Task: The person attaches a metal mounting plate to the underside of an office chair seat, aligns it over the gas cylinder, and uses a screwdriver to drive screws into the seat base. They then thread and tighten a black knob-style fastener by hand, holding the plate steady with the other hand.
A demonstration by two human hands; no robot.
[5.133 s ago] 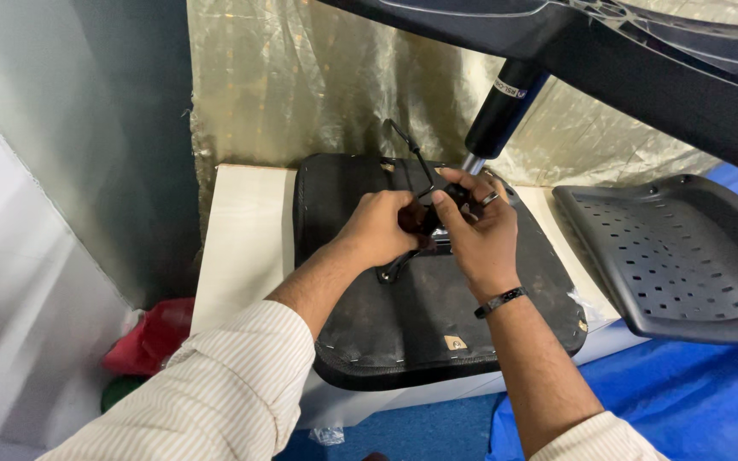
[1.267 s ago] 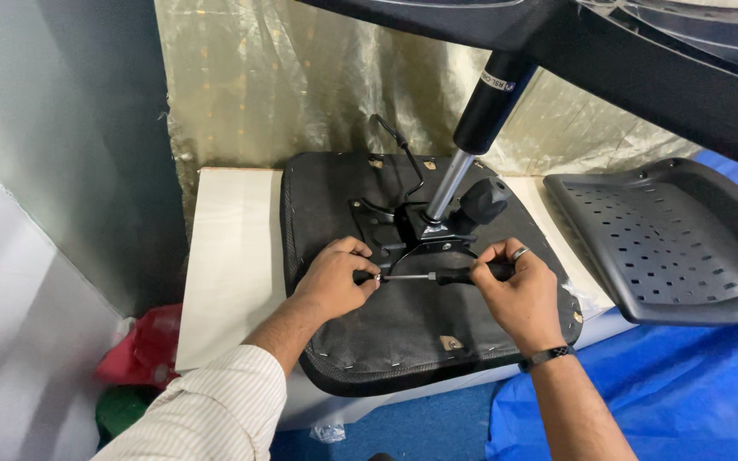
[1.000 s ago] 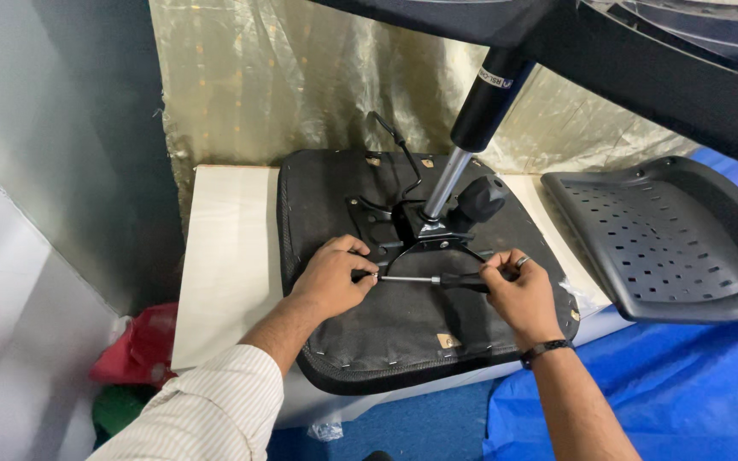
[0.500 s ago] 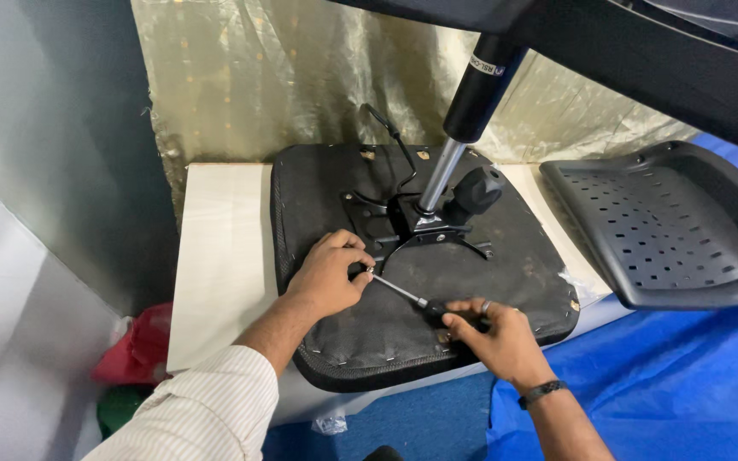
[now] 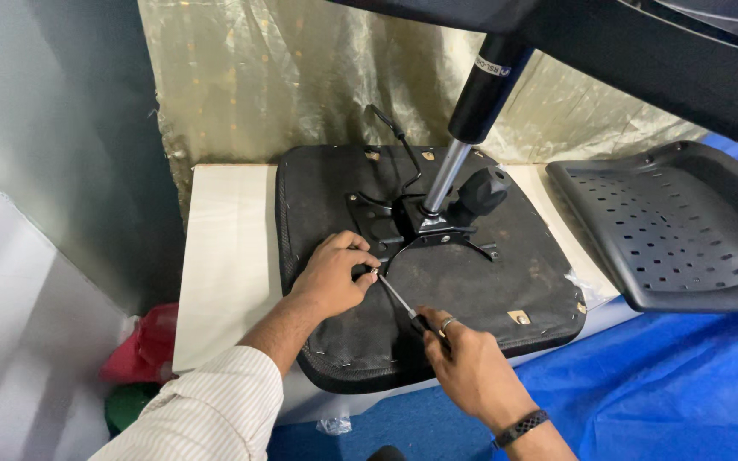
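Observation:
An upturned black chair seat [image 5: 471, 290] lies on a white table [image 5: 224, 256], with a metal mechanism plate [image 5: 403, 226] and a gas-lift column [image 5: 471, 111] rising from its middle. My left hand [image 5: 330, 277] rests on the seat at the plate's near left arm, its fingers pinched around the tip of a screwdriver [image 5: 399, 303]. My right hand [image 5: 463, 363] grips the screwdriver's black handle near the seat's front edge. The shaft slants up and left from my right hand to my left.
A perforated black chair backrest [image 5: 676, 230] lies to the right on a blue sheet [image 5: 685, 384]. The chair's base spans the top of the view. A crinkled gold curtain hangs behind. A red bag [image 5: 143, 346] sits on the floor at the left.
My right hand has swung the screwdriver handle down toward me, so the shaft went from level to slanted. My left hand stays at the tip by the plate.

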